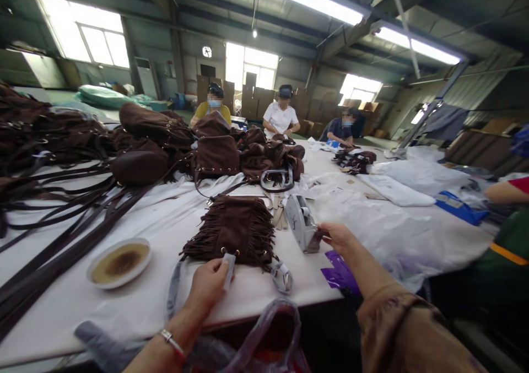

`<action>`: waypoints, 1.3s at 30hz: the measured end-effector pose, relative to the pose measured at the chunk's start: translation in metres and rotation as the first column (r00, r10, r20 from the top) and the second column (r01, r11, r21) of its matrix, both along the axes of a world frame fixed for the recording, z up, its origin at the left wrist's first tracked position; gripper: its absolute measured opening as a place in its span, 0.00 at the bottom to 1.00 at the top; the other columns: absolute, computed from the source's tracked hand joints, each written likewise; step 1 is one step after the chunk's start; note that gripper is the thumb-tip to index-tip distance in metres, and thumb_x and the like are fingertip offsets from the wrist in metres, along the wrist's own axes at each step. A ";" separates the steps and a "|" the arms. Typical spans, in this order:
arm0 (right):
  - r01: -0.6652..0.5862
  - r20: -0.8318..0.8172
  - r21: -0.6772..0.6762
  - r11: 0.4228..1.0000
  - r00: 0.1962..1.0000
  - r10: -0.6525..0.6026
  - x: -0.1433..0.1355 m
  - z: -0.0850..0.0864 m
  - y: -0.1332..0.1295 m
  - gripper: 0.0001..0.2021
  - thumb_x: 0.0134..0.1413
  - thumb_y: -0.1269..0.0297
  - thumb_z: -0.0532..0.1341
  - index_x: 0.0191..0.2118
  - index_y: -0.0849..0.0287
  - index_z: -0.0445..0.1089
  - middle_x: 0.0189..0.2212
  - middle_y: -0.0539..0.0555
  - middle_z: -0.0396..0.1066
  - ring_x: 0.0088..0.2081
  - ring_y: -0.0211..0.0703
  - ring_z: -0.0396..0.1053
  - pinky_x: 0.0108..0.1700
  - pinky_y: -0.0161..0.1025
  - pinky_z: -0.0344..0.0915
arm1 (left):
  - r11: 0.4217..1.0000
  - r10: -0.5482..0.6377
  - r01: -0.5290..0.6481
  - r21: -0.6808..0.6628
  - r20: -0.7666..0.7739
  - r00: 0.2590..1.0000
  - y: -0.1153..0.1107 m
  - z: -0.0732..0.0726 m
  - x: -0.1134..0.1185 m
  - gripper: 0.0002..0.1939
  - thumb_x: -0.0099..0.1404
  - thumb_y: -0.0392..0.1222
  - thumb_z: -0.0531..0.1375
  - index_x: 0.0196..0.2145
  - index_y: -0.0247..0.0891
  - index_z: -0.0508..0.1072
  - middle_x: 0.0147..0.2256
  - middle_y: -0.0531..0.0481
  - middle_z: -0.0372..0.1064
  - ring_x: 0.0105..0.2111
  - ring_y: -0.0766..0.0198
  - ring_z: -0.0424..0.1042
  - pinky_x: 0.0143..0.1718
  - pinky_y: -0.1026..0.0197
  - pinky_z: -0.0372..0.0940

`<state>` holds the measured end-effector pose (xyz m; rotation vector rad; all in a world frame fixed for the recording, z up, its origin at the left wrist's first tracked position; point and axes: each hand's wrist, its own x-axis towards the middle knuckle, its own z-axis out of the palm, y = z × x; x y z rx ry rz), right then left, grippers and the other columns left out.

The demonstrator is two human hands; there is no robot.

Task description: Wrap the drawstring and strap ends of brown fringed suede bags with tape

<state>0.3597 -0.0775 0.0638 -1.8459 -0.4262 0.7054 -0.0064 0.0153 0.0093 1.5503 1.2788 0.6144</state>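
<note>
A dark brown fringed bag (236, 227) lies on the white-covered table in front of me. At its near edge, my left hand (210, 285) is closed on a small pale grey strip (229, 268), held beside the bag's brass-coloured rings. My right hand (336, 236) pinches at the front end of a grey tape dispenser (302, 224), where the tape comes off; the tape itself is hardly visible. A plastic-wrapped strap (173, 290) runs from the bag's left side, and a wrapped loop (281, 276) lies to its right.
Brown bags (217, 155) are piled beyond, with long dark straps (61, 252) at left. A shallow dish (142, 252) holds brownish stuff. Purple plastic (339, 274) and clear plastic sheets (397, 230) lie at right. Several co-workers are around the table; a person's arm (506, 191) reaches in at right.
</note>
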 end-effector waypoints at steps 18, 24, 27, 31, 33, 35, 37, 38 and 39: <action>-0.014 0.047 0.011 1.000 0.999 0.013 -0.026 -0.021 -0.040 0.10 0.38 0.57 0.62 0.25 0.59 0.66 0.20 0.49 0.67 0.19 0.34 0.59 0.20 0.32 0.54 | 0.999 -0.051 0.052 0.014 -0.035 0.998 0.003 0.002 -0.001 0.23 0.59 0.58 0.55 0.35 0.37 0.79 0.28 0.48 0.78 0.30 0.55 0.76 0.27 0.62 0.64; -0.031 0.308 -0.139 0.990 0.949 0.073 -0.021 -0.019 -0.042 0.05 0.33 0.69 0.62 0.14 0.58 0.67 0.11 0.46 0.59 0.20 0.36 0.56 0.23 0.34 0.49 | 0.995 -0.029 0.030 0.093 -0.005 1.000 0.000 -0.005 -0.002 0.19 0.61 0.52 0.54 0.35 0.36 0.78 0.26 0.48 0.77 0.28 0.57 0.75 0.27 0.63 0.62; -0.202 0.351 -0.171 0.964 0.902 0.251 -0.045 -0.008 -0.043 0.04 0.37 0.65 0.65 0.19 0.59 0.72 0.15 0.47 0.64 0.21 0.37 0.58 0.25 0.34 0.51 | 0.982 -0.046 0.049 0.180 -0.022 0.999 -0.004 -0.006 -0.002 0.18 0.64 0.49 0.52 0.30 0.36 0.77 0.26 0.47 0.76 0.27 0.60 0.73 0.28 0.63 0.59; -0.683 0.264 -0.111 0.722 0.680 0.684 -0.115 0.016 -0.024 0.09 0.48 0.59 0.63 0.28 0.60 0.74 0.21 0.48 0.69 0.23 0.36 0.60 0.26 0.33 0.55 | 0.967 -0.023 0.040 0.252 -0.068 0.997 -0.008 -0.005 -0.001 0.17 0.65 0.45 0.52 0.28 0.35 0.76 0.26 0.46 0.74 0.26 0.62 0.70 0.29 0.63 0.55; -0.773 0.223 -0.045 0.632 0.609 0.761 -0.157 0.023 -0.004 0.10 0.49 0.58 0.63 0.28 0.60 0.73 0.21 0.48 0.69 0.23 0.35 0.60 0.26 0.32 0.56 | 0.959 -0.014 0.039 0.281 -0.090 0.996 -0.010 -0.003 -0.001 0.16 0.65 0.43 0.53 0.29 0.34 0.76 0.26 0.45 0.74 0.26 0.63 0.69 0.29 0.62 0.54; -0.798 0.211 -0.002 0.603 0.589 0.780 -0.193 0.022 0.019 0.11 0.49 0.57 0.62 0.27 0.60 0.72 0.19 0.48 0.67 0.22 0.34 0.59 0.25 0.32 0.55 | 0.946 -0.011 0.052 0.321 -0.129 0.992 -0.013 -0.001 -0.002 0.15 0.66 0.43 0.53 0.30 0.34 0.76 0.27 0.44 0.75 0.27 0.63 0.70 0.29 0.62 0.54; -0.794 0.183 0.006 0.608 0.598 0.780 -0.218 0.012 0.041 0.11 0.48 0.57 0.62 0.26 0.60 0.72 0.18 0.47 0.66 0.21 0.33 0.57 0.24 0.32 0.55 | 0.928 -0.013 0.081 0.364 -0.184 0.983 -0.014 0.000 -0.004 0.16 0.68 0.43 0.52 0.31 0.35 0.76 0.30 0.44 0.76 0.29 0.62 0.71 0.29 0.62 0.55; -0.783 0.174 -0.010 0.623 0.612 0.772 -0.226 0.005 0.050 0.10 0.46 0.58 0.62 0.25 0.60 0.72 0.18 0.47 0.66 0.21 0.33 0.58 0.25 0.32 0.56 | 0.921 -0.014 0.094 0.379 -0.208 0.978 -0.015 0.000 -0.004 0.16 0.68 0.43 0.51 0.32 0.35 0.76 0.31 0.44 0.76 0.30 0.61 0.72 0.30 0.62 0.56; -0.765 0.172 -0.034 0.643 0.630 0.757 -0.231 -0.003 0.058 0.10 0.45 0.58 0.62 0.24 0.60 0.71 0.18 0.48 0.67 0.21 0.34 0.58 0.25 0.32 0.56 | 0.915 -0.013 0.103 0.390 -0.226 0.974 -0.015 0.001 -0.005 0.15 0.68 0.42 0.51 0.32 0.35 0.76 0.31 0.43 0.76 0.30 0.61 0.72 0.30 0.62 0.56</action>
